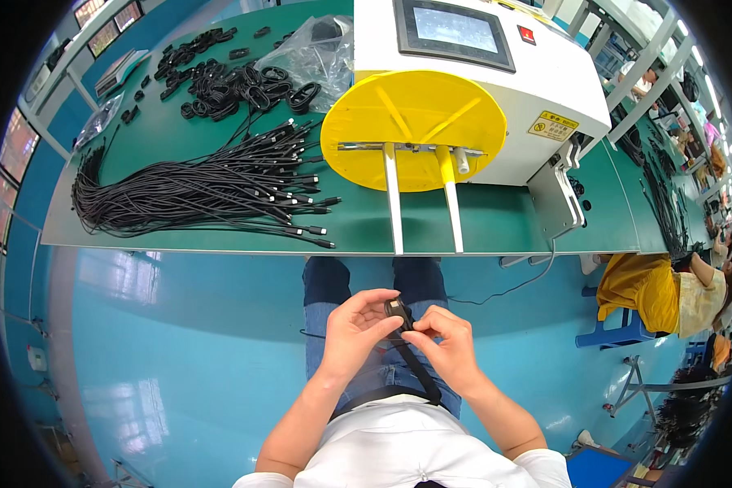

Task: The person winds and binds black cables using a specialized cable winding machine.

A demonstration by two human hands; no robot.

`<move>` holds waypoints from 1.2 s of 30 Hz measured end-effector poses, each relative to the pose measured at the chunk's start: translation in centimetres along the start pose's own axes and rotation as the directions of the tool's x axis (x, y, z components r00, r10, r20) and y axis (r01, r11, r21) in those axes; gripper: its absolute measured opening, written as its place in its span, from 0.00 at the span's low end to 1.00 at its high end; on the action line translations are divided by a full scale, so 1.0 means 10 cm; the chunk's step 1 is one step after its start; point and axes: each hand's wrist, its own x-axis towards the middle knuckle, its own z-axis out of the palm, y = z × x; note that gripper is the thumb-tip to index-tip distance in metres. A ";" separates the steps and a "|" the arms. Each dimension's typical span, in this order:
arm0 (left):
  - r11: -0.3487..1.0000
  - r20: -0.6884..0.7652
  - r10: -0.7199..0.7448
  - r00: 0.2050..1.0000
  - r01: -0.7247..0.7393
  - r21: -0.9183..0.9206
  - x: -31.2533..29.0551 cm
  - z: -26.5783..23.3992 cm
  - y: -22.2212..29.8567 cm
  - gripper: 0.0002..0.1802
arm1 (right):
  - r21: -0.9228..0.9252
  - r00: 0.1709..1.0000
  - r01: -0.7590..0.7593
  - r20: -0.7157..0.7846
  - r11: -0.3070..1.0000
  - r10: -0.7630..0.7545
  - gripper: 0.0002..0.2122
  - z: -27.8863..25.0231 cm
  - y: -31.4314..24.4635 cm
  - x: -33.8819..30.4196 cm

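Observation:
My left hand (356, 332) and my right hand (447, 342) meet over my lap, in front of the table edge. Between their fingertips is a small dark object (396, 309) with a pale patch on it; its exact kind is hard to make out. The left thumb and fingers pinch it from one side, while the right fingers close at its lower right edge. Below the hands, a black strap (417, 368) runs down to my waist. A thin dark line, like a cable end, shows left of my left wrist.
On the green table (496, 232) lies a large bundle of black cables (195, 191) with several coiled cables (252, 85) behind. A white machine (496, 98) carries a yellow disc (415, 114) with two rods reaching toward me. A person in yellow (638, 289) sits by a blue stool (614, 329) at right.

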 end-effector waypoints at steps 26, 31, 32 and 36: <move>0.990 0.007 0.051 0.999 -0.049 -0.132 0.14 -0.21 -0.28 0.23 | -0.287 0.978 0.186 -0.033 0.940 -0.204 0.09 0.21 0.09 0.11; 0.972 0.083 0.023 0.996 -0.003 -0.236 0.19 -0.26 -0.25 0.25 | -0.039 0.998 0.060 0.015 0.997 -0.060 0.08 0.19 0.03 0.09; 0.963 0.119 0.007 0.993 0.025 -0.268 0.20 -0.26 -0.22 0.25 | 0.059 0.999 0.005 0.033 0.998 -0.007 0.08 0.19 0.02 0.09; 0.961 0.203 -0.023 0.979 0.078 -0.266 0.22 -0.22 -0.16 0.24 | 0.174 0.999 -0.026 0.025 0.984 0.022 0.07 0.22 0.06 0.04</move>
